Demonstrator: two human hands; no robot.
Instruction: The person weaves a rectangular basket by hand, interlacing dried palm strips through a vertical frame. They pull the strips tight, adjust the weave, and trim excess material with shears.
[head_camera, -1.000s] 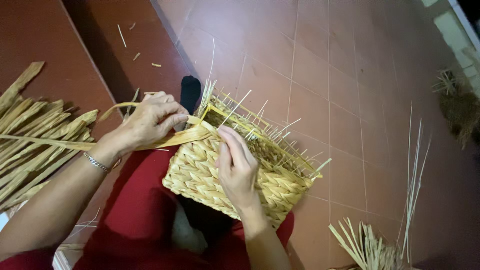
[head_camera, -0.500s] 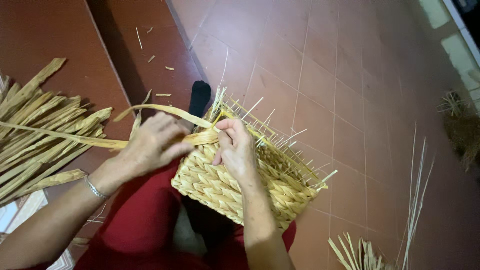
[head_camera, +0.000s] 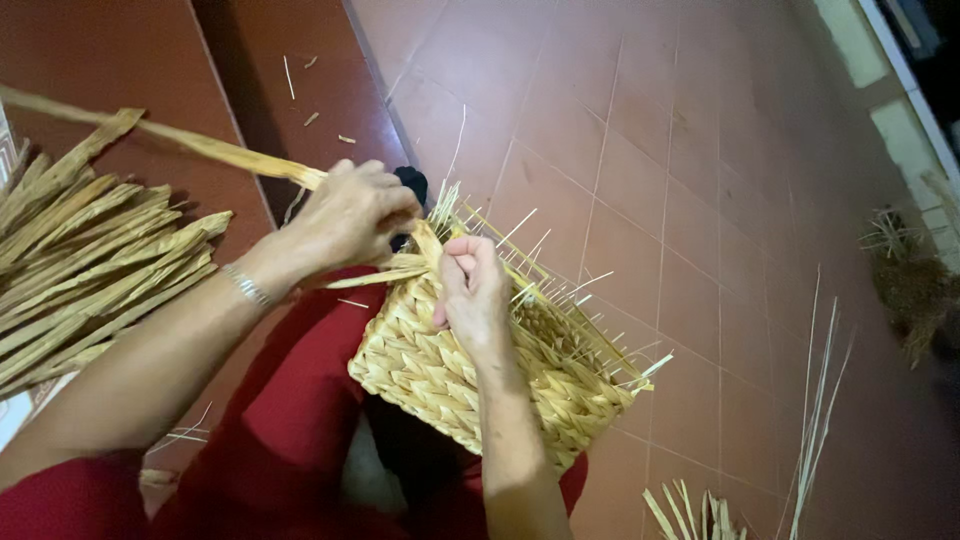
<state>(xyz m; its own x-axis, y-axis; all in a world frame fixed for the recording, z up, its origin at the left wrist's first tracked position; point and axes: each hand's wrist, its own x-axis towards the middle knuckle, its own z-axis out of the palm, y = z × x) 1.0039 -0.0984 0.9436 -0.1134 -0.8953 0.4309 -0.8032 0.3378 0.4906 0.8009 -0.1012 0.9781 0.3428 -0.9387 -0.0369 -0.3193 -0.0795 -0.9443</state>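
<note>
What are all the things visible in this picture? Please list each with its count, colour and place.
woven basket: one, straw yellow, half-made with thin stakes sticking up along its rim, on the person's lap
long strip: one, tan, runs from the basket rim through the left hand toward the upper left
pile of dried strips: one pile, tan, at the left on the step
thin loose stalks: a few, pale yellow, on the floor at the lower right
dry fibre clump: one, brown, far right edge
tiled floor: reddish brown
red clothing: on the person's legs
bracelet: one, silver, left wrist
left hand: grips the long strip
right hand: presses on the basket rim
</note>
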